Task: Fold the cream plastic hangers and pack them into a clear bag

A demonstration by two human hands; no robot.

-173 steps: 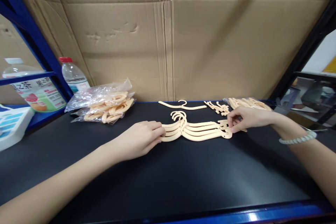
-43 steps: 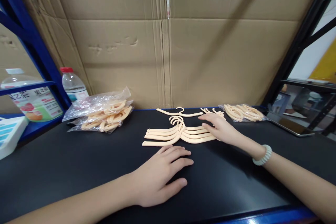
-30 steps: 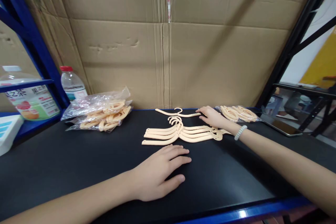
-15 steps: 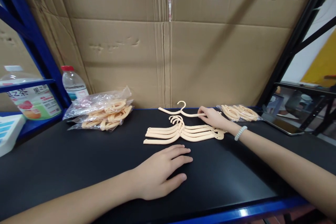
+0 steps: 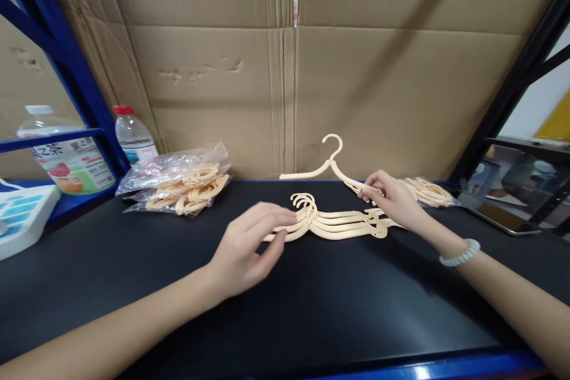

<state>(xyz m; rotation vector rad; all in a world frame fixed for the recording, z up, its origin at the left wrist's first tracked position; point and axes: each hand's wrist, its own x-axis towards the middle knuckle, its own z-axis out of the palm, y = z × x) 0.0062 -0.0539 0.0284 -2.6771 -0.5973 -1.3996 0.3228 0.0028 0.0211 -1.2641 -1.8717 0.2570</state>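
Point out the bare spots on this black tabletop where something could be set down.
Bare patches: the black tabletop between the stack of hangers and the blue front edge, and the left part in front of the bagged hangers. Crowded: the back strip, where the right hand lifts a single hanger and the left hand reaches the stack.

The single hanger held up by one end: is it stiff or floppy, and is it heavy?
The lifted hanger looks stiff: the right hand pinches only one arm, yet the far arm stays straight. It is probably light, since fingertips alone carry it. Thin plastic may snap if bent.
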